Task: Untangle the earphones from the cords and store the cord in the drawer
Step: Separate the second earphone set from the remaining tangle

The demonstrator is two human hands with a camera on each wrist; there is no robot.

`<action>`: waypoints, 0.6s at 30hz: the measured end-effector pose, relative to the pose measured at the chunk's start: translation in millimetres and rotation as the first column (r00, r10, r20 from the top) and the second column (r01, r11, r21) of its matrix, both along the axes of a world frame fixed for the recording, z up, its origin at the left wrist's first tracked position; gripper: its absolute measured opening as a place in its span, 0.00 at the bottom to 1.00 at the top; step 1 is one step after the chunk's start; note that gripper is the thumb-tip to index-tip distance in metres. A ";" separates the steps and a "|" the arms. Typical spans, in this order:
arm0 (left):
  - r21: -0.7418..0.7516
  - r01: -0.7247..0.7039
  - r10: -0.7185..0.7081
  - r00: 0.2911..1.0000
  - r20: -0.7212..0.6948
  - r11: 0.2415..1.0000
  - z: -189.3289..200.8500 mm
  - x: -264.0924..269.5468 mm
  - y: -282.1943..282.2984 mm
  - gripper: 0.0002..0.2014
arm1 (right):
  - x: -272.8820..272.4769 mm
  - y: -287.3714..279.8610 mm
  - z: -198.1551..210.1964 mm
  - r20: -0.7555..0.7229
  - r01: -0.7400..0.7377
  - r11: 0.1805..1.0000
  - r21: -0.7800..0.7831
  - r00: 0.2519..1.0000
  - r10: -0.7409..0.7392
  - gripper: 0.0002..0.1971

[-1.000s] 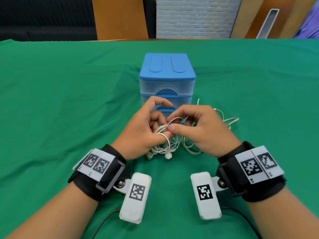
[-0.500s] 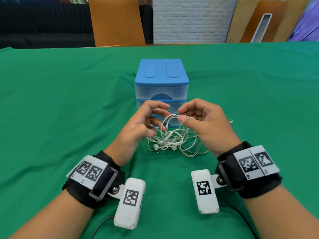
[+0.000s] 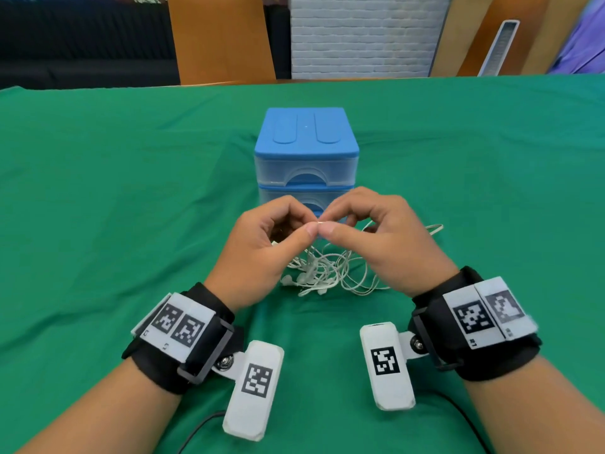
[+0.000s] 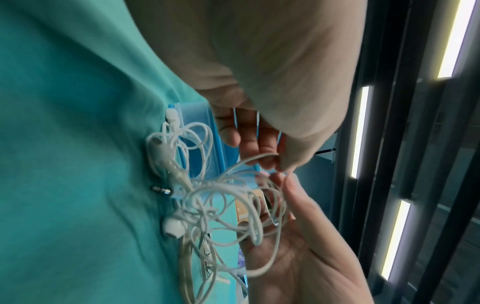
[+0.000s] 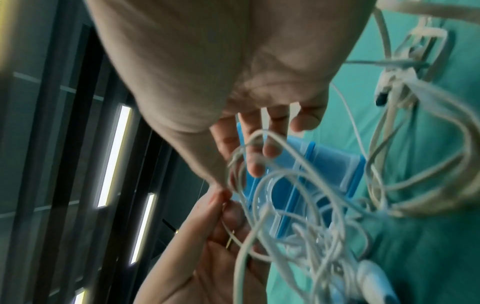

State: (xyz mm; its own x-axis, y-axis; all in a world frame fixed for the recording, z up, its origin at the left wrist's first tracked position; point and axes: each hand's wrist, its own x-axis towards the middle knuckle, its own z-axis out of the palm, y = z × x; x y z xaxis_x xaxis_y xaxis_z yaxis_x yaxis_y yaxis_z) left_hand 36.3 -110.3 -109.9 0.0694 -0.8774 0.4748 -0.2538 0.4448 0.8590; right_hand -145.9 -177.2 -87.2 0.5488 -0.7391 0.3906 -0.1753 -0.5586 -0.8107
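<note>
A tangle of thin white earphone wires and cords (image 3: 322, 273) lies on the green cloth in front of a small blue drawer unit (image 3: 306, 152). My left hand (image 3: 278, 237) and right hand (image 3: 366, 231) meet above the tangle, thumbs tip to tip, each pinching a strand of white wire between thumb and forefinger. In the left wrist view, earbuds (image 4: 172, 226) and a metal jack plug (image 4: 161, 190) hang at the tangle's (image 4: 221, 205) left edge. The right wrist view shows loops of white wire (image 5: 285, 205) and a thicker cord (image 5: 415, 144) against the cloth.
The drawer unit's drawers look shut. A loop of cord (image 3: 432, 228) trails out to the right of my right hand. Green cloth (image 3: 131, 191) covers the whole table. Chairs and a brick wall stand beyond the far edge.
My hands have come together above the tangle, and both now pinch a strand at the same spot. The tangle rests lower on the cloth than a second ago.
</note>
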 end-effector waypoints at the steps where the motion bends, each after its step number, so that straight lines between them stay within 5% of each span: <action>1: -0.007 -0.001 0.000 1.000 -0.013 1.000 1.0 -0.4 -0.1 0.04 | 1.6 -0.6 -2.0 -0.031 0.015 1.000 -0.025 0.999 -0.015 0.04; 6: 0.019 -0.018 0.020 0.987 -0.158 1.000 2.3 1.9 -2.3 0.05 | -2.1 -3.9 -0.2 0.092 0.029 1.000 0.004 0.995 -0.029 0.04; 10: 0.006 -0.098 0.098 0.992 -0.080 0.995 2.3 6.4 -5.8 0.06 | -5.8 -5.6 3.5 0.190 0.049 0.998 0.034 0.980 -0.054 0.04; 18: 0.002 -0.129 0.127 0.968 -0.214 0.992 2.9 7.5 -4.5 0.05 | -0.7 -4.7 -2.0 0.066 0.038 0.998 0.040 0.997 -0.041 0.00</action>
State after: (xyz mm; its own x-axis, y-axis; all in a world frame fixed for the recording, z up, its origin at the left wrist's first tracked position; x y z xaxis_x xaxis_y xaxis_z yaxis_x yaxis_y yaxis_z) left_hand 43.8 -114.8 -107.0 0.2816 -0.8491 0.4469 -0.1202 0.4308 0.8944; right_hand -146.6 -181.9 -89.1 0.4925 -0.7749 0.3962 -0.1412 -0.5204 -0.8422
